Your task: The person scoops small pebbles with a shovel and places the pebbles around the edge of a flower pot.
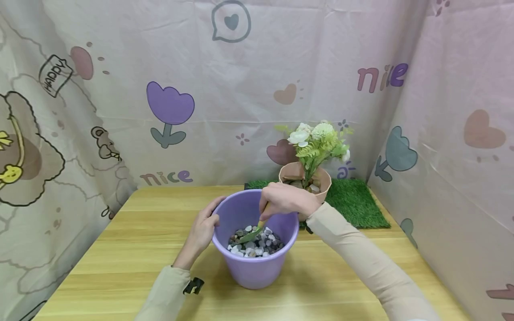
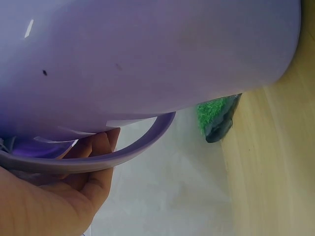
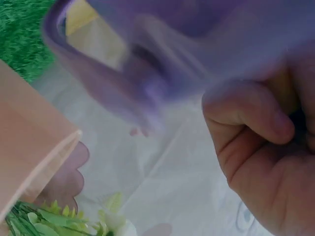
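Observation:
A purple bucket [image 1: 257, 271] stands upright on the wooden table, with grey, white and dark pebbles [image 1: 261, 248] in its bottom. My left hand [image 1: 203, 229] grips the bucket's left rim; in the left wrist view its fingers [image 2: 101, 184] curl about the purple handle band and rim. Over the bucket's right side, my right hand [image 1: 288, 199] holds a small trowel by its yellowish wooden handle. The green trowel blade [image 1: 250, 236] lies tilted among the pebbles. In the right wrist view the right hand [image 3: 268, 162] is curled, and the trowel handle is mostly hidden.
Behind the bucket on the right stands a pinkish flowerpot [image 1: 323, 183] with white artificial flowers [image 1: 321, 136] and stones inside. It rests on a green turf mat [image 1: 357, 207]. A printed cloth [image 1: 241, 89] hangs around the wooden table [image 1: 160, 223].

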`<state>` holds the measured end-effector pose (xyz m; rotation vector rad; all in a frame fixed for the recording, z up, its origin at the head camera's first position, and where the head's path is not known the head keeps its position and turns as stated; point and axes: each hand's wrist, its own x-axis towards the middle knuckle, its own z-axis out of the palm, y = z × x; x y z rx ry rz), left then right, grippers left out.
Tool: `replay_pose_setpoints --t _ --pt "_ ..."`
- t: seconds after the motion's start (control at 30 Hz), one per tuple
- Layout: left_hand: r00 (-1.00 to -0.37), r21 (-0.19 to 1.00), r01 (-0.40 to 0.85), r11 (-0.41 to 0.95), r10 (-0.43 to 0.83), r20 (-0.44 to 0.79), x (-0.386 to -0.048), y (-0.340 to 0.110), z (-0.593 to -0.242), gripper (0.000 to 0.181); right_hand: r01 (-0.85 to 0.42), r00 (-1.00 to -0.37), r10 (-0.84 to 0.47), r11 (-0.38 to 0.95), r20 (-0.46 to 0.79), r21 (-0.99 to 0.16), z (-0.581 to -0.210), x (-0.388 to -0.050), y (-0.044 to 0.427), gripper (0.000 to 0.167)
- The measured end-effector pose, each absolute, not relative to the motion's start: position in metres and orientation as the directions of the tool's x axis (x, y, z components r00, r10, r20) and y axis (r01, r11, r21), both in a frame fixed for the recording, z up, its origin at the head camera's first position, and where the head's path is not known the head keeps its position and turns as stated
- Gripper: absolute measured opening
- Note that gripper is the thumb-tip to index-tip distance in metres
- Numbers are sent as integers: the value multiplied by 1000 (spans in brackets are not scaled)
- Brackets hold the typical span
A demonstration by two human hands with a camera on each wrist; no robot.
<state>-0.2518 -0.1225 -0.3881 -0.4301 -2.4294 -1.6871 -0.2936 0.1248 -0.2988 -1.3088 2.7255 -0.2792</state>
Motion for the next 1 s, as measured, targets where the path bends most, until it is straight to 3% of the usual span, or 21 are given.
replay_pose_setpoints --t 0.13,0.37,0.7,0.9,1.0 --pt "-948 891 317 326 145 285 -252 -122 -385 68 -772 -621 -783 609 17 -181 -304 -291 125 8" --pt "-947 891 318 325 152 282 -251 -122 -385 68 -834 -551 -827 544 113 -90 -320 -277 138 11" --pt "-953 903 298 308 143 266 -250 -121 -389 68 -802 -595 -785 568 169 -185 -330 -275 143 8" --pt "-954 901 297 316 134 268 -250 -121 -389 67 -791 -609 -773 578 176 -200 -330 -276 143 8" --pt "-954 902 298 314 137 268 -250 -121 -389 67 -811 -585 -790 563 184 -161 -330 -273 142 8"
